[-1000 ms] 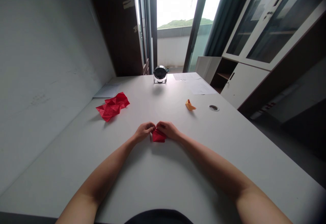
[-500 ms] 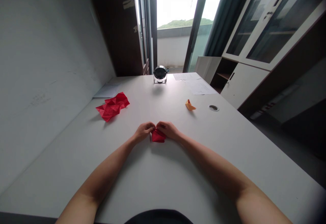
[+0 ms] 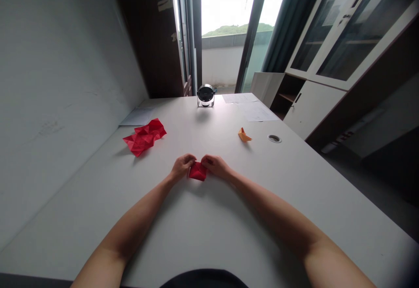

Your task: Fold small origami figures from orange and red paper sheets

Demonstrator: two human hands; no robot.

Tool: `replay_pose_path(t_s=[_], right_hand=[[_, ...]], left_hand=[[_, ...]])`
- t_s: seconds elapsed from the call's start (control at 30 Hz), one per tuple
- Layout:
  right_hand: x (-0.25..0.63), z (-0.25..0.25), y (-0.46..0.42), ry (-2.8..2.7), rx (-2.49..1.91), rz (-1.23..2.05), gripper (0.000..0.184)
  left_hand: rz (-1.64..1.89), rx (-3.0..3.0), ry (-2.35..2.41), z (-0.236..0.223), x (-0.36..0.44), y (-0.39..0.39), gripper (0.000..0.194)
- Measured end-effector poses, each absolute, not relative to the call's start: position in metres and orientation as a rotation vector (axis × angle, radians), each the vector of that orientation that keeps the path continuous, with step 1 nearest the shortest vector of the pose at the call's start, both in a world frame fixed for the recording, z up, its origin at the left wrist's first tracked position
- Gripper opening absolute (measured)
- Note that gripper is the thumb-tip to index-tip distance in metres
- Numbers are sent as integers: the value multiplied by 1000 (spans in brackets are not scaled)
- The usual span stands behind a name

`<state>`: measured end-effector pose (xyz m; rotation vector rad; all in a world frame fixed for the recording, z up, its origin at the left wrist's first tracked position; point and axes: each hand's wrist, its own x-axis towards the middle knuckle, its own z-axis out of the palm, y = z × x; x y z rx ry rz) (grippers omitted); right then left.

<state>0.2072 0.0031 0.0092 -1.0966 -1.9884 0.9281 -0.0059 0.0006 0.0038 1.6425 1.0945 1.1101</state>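
Note:
A small folded piece of red paper (image 3: 197,172) is between my two hands, low over the middle of the white table. My left hand (image 3: 183,166) pinches its upper left corner. At its upper right corner, my right hand (image 3: 214,164) grips the paper between thumb and fingers. Folds and a crease show on its face; the back of it is out of sight. Farther left lies a larger sheet of creased red paper (image 3: 145,137), crumpled and partly raised. To the right of my hands sits a small orange folded paper figure (image 3: 244,135).
The white table (image 3: 209,231) runs along a wall on the left. A round black-and-silver device (image 3: 206,95) stands at its far edge. White papers (image 3: 260,112) lie at the back right, another sheet (image 3: 136,116) at the back left. A cable hole (image 3: 274,138) is on the right.
The folded red paper has shifted slightly left and turned, showing a flatter face. My left hand has moved a little left, so the hands are farther apart. Everything else stays put.

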Motion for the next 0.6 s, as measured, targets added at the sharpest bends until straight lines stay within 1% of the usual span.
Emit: replay_pose_path(t_s=[0.17,0.33,0.47,0.6], right_hand=[[208,8,5,-1965,-1107,962,15],[209,7,6,-1902,-1072,963,17],[213,6,10,-1780,-1118,916,15],[215,5,13,-1676,-1149,853,15]], left_hand=[[1088,1638,1100,3,-5,0,22],[1086,1619,1134,5,-7,-1,30],[1072,1582,1113,7,-7,0,38],[1085,1528,1067,8,-6,0,40]])
